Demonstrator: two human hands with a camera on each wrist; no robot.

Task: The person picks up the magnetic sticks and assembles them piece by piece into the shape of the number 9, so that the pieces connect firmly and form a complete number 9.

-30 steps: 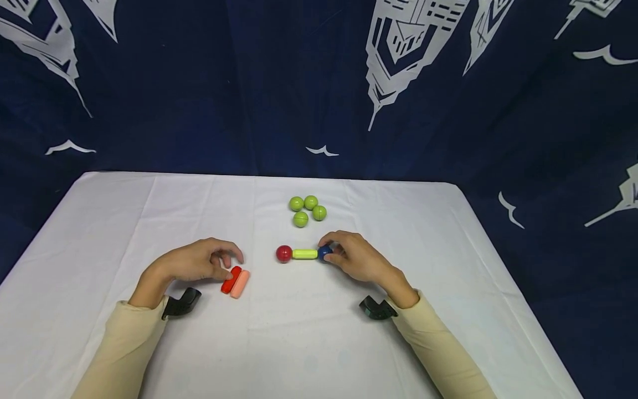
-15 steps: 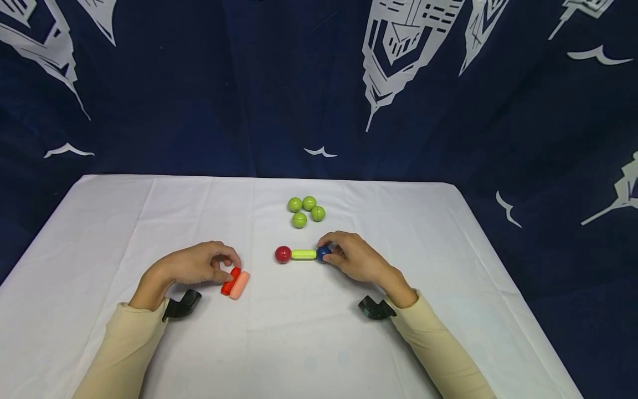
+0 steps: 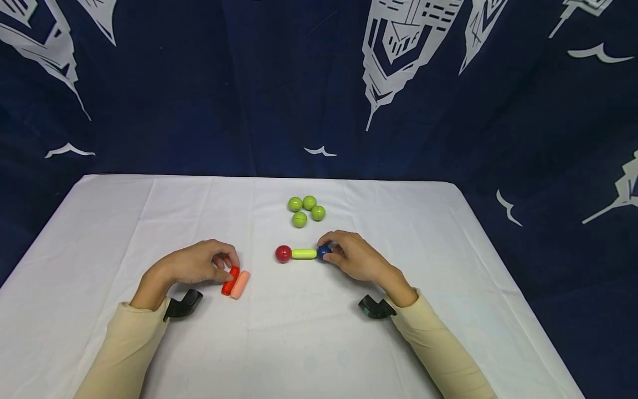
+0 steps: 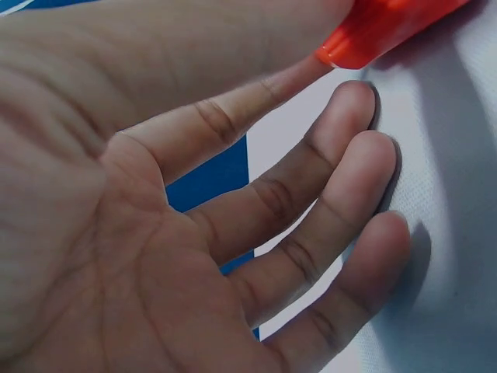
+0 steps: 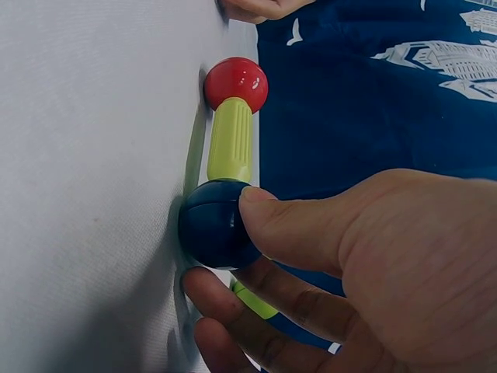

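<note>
Since a second earlier, the left hand [image 3: 201, 263] had lowered its forefinger, and I saw it pinching a red rod [image 3: 230, 286] on the desk [image 3: 299, 354], a pink rod [image 3: 241, 285] at three o'clock. The right hand [image 3: 356, 257] gripped a blue ball [image 3: 322, 252]; a yellow rod [image 3: 304, 254] linked it to a red ball [image 3: 283, 254] at nine o'clock.

the left wrist view crops the red rod [image 4: 380, 33].
</note>
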